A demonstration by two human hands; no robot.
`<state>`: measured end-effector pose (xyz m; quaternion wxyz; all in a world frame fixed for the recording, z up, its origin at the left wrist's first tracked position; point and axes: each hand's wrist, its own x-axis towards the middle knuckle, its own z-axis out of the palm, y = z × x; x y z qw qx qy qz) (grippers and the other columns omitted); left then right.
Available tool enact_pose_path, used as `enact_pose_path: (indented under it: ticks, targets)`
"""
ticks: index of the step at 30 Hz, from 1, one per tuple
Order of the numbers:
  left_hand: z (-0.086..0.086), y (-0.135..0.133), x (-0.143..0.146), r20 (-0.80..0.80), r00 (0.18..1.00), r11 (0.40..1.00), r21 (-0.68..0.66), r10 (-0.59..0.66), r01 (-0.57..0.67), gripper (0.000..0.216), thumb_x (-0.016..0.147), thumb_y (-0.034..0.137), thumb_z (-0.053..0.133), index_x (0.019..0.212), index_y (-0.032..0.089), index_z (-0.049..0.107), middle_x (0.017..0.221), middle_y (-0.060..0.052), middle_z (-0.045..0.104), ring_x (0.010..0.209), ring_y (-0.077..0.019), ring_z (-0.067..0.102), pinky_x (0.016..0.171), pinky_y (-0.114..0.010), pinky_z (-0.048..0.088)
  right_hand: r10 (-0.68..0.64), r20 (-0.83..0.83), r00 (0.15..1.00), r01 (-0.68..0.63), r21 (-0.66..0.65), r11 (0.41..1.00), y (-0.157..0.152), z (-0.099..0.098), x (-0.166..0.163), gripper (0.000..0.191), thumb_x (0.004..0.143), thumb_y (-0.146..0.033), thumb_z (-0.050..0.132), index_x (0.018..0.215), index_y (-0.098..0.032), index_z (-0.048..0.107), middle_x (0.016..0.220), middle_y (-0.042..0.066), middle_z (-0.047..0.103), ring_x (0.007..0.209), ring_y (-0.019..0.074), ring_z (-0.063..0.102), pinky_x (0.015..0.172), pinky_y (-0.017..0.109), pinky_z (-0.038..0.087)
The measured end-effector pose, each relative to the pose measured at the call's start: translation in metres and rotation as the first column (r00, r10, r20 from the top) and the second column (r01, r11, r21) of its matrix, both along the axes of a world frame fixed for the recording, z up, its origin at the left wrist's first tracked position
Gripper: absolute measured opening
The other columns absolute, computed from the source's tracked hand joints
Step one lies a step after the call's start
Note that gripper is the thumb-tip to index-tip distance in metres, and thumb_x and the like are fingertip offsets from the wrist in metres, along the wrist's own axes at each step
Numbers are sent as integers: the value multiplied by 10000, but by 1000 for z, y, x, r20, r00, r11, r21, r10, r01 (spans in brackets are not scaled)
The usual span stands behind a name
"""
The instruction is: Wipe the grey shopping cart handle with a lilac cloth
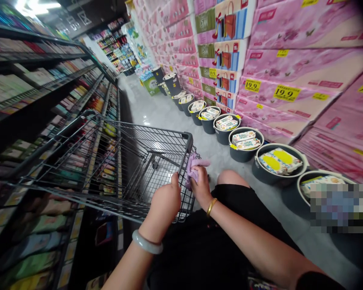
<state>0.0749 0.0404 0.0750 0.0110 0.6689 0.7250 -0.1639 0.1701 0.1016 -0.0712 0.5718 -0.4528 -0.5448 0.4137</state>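
Observation:
A grey wire shopping cart (130,161) stands in a shop aisle right in front of me, its basket holding nothing I can see. My right hand (201,187) is closed on a purple cloth (194,168) and presses it against the cart's near right corner post. My left hand (166,199) grips the cart's near edge just left of the cloth, fingers curled over the wire. A pale jade bangle sits on my left wrist and a gold bangle on my right. My knee in black clothing shows below the hands.
Dark shelves (33,121) packed with goods run along the left. On the right, a tall wall of pink tissue packs (296,68) with yellow 19.9 price tags. A row of grey buckets (245,143) holding wipe packs lines the floor beside it. The grey aisle floor (148,108) stretches ahead.

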Motion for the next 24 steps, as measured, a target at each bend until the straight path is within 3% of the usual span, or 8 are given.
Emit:
enact_pose_path:
  ticks: [3,5,9,11,14,17,21,24]
  targets:
    - [0,0,1,33,999,999,33,8,-9,512,971,222,404,1452,61,337,832,-148,741,737,-261,736,636,-318,515,36,0,999,-36,-118,992,1,-20,3,278,711,-147,496,974,-206,566,935,50,609,911,215,586,876,411,519]
    - [0,1,2,46,999,999,54,1,-4,505,963,209,401,1443,64,343,831,-149,739,747,-262,738,641,-316,516,73,-19,997,-74,-126,989,-7,-14,1,237,741,-158,486,959,-215,561,877,26,612,831,192,598,809,371,541]
    - [3,3,3,74,997,998,65,0,-5,499,936,156,394,1429,85,359,878,-156,742,791,-265,743,673,-326,519,109,-49,993,-109,9,994,-41,19,-6,353,796,-162,516,1133,-255,557,1133,58,619,1044,197,602,943,370,514]
    - [8,1,4,103,995,997,71,10,-18,523,932,168,413,1448,112,349,911,-150,746,819,-261,744,698,-324,517,104,-32,994,-102,53,993,-53,19,-4,397,789,-153,533,1169,-264,556,1193,70,596,1137,210,569,1017,397,475]
    - [17,-19,3,135,989,993,93,56,-69,635,944,275,471,1528,151,255,929,-123,755,828,-256,742,734,-327,517,87,0,996,-87,-42,995,-60,-4,2,337,744,-156,547,1069,-237,582,1085,62,603,1049,217,596,954,414,511]
    - [18,-58,-6,133,990,975,204,57,-83,683,957,380,501,1541,136,247,926,-110,760,844,-250,731,922,-414,496,85,6,996,-84,-108,991,-68,-11,4,252,745,-167,543,986,-225,580,963,37,600,915,204,614,843,389,548]
    - [1,-107,-22,108,994,916,402,-25,-21,349,990,432,440,1162,177,606,966,-93,738,976,-261,676,1165,-617,204,165,-17,986,-164,63,984,-97,28,-3,316,803,-147,556,1099,-261,552,1106,61,593,1070,212,588,960,390,509]
    - [-11,-119,-29,129,991,893,449,-45,-17,333,1009,401,382,849,202,595,839,-48,686,900,-232,628,1166,-607,181,218,28,975,-220,169,961,-110,37,-5,401,762,-86,545,1116,-276,543,1104,62,576,1104,223,567,1013,409,478]
